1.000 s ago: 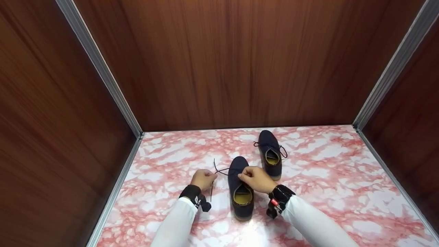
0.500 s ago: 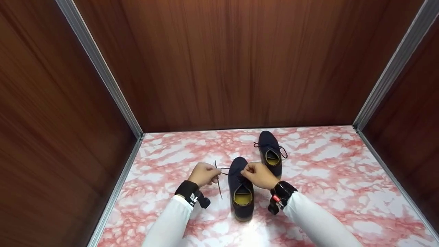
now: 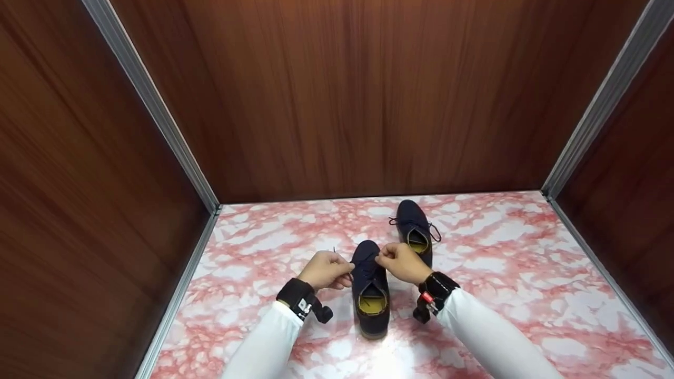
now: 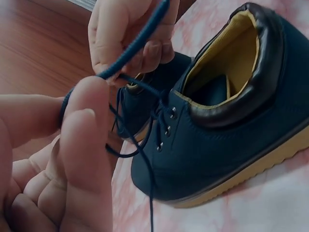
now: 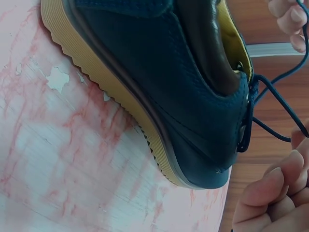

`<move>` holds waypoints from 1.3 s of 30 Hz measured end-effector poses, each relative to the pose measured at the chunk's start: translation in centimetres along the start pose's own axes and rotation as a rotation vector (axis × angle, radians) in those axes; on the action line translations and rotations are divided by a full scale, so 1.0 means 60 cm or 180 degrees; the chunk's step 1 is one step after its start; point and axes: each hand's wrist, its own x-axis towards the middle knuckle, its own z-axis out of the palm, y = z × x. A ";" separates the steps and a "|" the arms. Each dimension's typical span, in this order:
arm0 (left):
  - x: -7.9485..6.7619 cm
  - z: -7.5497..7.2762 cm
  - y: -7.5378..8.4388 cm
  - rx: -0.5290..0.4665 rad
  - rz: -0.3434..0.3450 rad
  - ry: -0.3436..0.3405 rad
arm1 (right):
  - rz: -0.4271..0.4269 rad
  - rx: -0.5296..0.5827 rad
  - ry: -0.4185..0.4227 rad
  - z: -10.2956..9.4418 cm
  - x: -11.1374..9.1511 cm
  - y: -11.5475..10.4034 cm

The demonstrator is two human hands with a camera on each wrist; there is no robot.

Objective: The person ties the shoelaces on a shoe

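A dark navy lace-up shoe (image 3: pixel 373 325) with a yellow lining stands on the marbled surface between my hands, toe pointing away. To its left, my left hand (image 3: pixel 327 271) pinches a blue shoelace (image 4: pixel 136 44) between thumb and forefinger, right at the shoe's edge. My right hand (image 3: pixel 404 263) is over the shoe's right side, thumb and fingertips together on a stretch of lace (image 5: pixel 285 106) that runs from the eyelets. In the left wrist view the laces cross in front of the eyelets, and a loose end hangs down. The fingers hide part of the lace.
A second, matching shoe (image 3: pixel 412 216) stands farther back to the right, its laces tied in a bow. Brown wood-look panels (image 3: pixel 337 105) with grey metal corner strips enclose the back and sides of the pink-and-white marbled surface (image 3: pixel 505 295).
My left hand has moved right, close to the near shoe, bringing its lace along. My right hand has shifted slightly forward and right, its fingers still pinched.
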 end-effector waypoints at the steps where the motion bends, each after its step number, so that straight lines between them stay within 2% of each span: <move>1: 0.000 0.003 -0.002 -0.0041 -0.0007 -0.0014 | 0.0016 0.0018 -0.0002 -0.001 0.001 -0.001; 8: -0.003 0.028 -0.014 -0.0347 -0.0110 -0.0102 | 0.0043 0.0109 -0.0027 -0.009 0.003 -0.007; 16: -0.011 0.061 -0.021 -0.0487 -0.0163 -0.0286 | -0.0080 0.0066 -0.0089 -0.015 0.005 -0.005; 22: -0.012 0.079 -0.024 -0.0511 -0.0170 -0.0370 | -0.0071 -0.0014 -0.0099 -0.018 0.005 -0.004; 30: -0.013 0.089 -0.027 -0.0380 -0.0179 -0.0443 | -0.0030 -0.0126 -0.0061 -0.021 0.004 -0.005; 39: -0.013 0.085 -0.025 0.0300 0.0068 -0.0470 | -0.0051 -0.0127 -0.0049 -0.023 0.002 -0.009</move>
